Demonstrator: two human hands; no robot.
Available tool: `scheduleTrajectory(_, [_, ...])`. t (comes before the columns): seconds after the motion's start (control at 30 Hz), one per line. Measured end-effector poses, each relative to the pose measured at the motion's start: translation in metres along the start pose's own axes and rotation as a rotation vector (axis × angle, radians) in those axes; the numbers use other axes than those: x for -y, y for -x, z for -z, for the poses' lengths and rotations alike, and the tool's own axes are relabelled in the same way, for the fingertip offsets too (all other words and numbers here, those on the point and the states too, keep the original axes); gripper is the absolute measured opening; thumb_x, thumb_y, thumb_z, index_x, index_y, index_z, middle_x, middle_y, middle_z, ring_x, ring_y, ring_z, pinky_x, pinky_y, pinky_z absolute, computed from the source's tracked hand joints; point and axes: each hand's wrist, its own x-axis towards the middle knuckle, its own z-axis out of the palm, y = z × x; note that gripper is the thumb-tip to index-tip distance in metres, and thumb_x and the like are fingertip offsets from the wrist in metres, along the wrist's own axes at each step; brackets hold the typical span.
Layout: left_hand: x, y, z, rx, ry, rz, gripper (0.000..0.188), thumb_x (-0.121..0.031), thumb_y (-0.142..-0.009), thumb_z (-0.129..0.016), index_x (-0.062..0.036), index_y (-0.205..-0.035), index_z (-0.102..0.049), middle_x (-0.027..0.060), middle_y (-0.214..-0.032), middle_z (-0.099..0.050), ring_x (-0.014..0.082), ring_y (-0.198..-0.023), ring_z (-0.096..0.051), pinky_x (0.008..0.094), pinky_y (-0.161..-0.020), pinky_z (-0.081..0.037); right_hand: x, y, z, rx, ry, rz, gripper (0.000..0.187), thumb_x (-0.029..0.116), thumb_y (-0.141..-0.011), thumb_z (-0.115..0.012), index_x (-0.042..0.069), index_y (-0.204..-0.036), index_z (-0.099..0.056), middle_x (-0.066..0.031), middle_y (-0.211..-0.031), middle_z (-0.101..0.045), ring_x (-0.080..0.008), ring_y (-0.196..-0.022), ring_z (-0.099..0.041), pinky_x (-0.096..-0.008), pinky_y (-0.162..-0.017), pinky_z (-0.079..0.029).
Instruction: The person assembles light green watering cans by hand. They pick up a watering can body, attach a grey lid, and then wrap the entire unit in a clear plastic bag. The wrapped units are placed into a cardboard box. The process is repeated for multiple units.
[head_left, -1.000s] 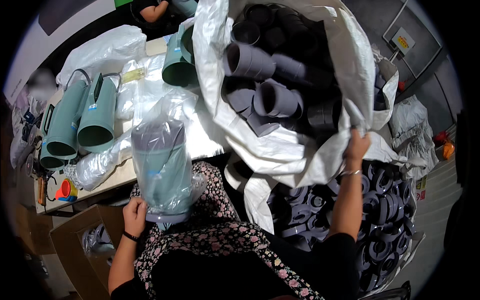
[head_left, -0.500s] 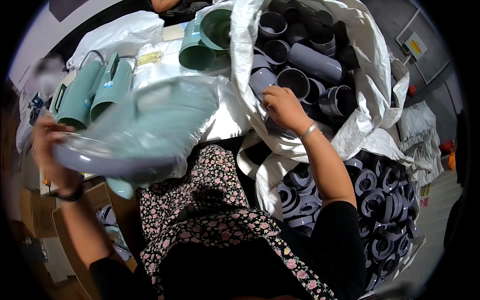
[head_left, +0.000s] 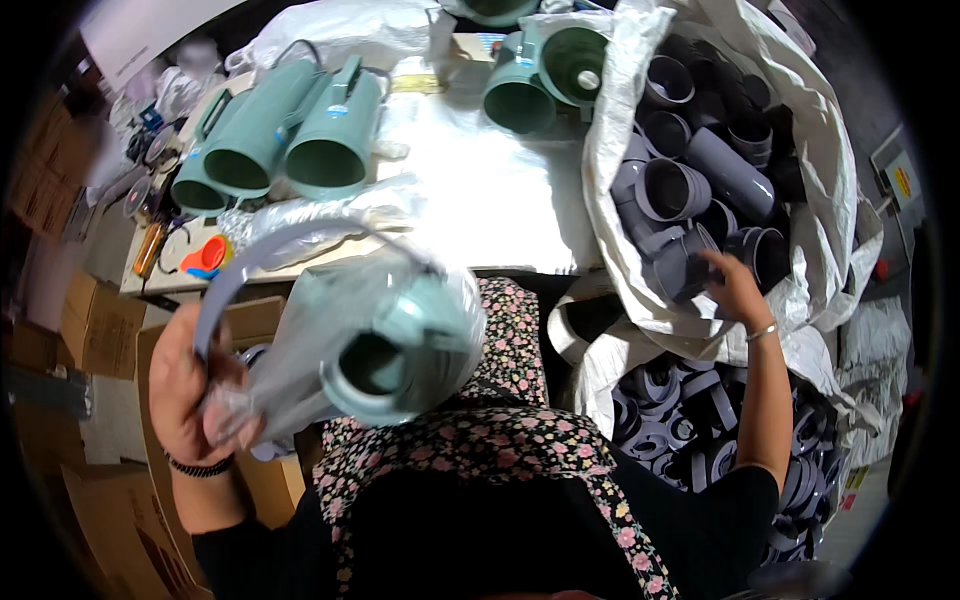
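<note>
The grey cylindrical cup [head_left: 684,264] lies in the white sack [head_left: 613,150], just left of the nearer right hand [head_left: 735,288]; whether those fingers grip it, I cannot tell. The left hand [head_left: 190,375] clamps the bagged green jug [head_left: 428,314].

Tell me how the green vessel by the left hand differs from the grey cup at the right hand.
Colour: the green vessel is pale green; the grey cup is purplish grey.
Covering: the green vessel is inside a clear bag gripped by the left hand; the grey cup is bare.
Place: the green vessel is above the lap; the grey cup is in the white sack, at the right hand.
Both look round-sided.
</note>
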Motion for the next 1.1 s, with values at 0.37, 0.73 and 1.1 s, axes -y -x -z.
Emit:
scheduleTrajectory(0.37, [0.002, 0.017, -0.001, 0.015, 0.395, 0.129, 0.031, -0.017, -0.093, -0.039, 0.003, -0.116, -0.04, 0.0024, -0.049, -0.043, 0.0111, -0.035, -0.041, 0.028, -0.037, -0.04, -0.016, -0.004, -0.01, -0.408, 0.6, -0.31, 0.068, 0.009, -0.063, -0.073, 0.019, -0.124, -0.043, -0.0105, -0.092, -0.054, -0.0309, -0.09, -0.055, -0.0409, -0.072, -0.047])
scheduleTrajectory(0.73, [0.009, 0.016, 0.003, 0.091, 0.527, 0.219, 0.031, -0.022, -0.092, -0.043, -0.0001, -0.115, -0.046, -0.0026, -0.055, -0.047, 0.0075, -0.039, -0.043, 0.0221, -0.036, -0.036, 0.107, -0.034, 0.066, -0.512, -0.263, -0.034, 0.069, 0.033, -0.07, -0.066, 0.0, -0.125, -0.041, -0.0181, -0.115, -0.053, -0.0258, -0.104, -0.055, -0.0371, -0.085, -0.045])
scheduleTrajectory(1.1, [-0.02, 0.123, 0.217, -0.409, 0.2, -0.346, 0.036, -0.022, -0.091, -0.041, 0.0071, -0.107, -0.055, 0.0202, -0.106, -0.059, 0.0213, -0.093, -0.059, 0.0333, -0.084, -0.047, 0.435, -0.062, -0.048, -0.325, -0.637, 1.144, 0.05, 0.018, -0.077, -0.058, -0.003, -0.119, -0.043, -0.0225, -0.124, -0.044, -0.0302, -0.117, -0.043, -0.0395, -0.099, -0.032])
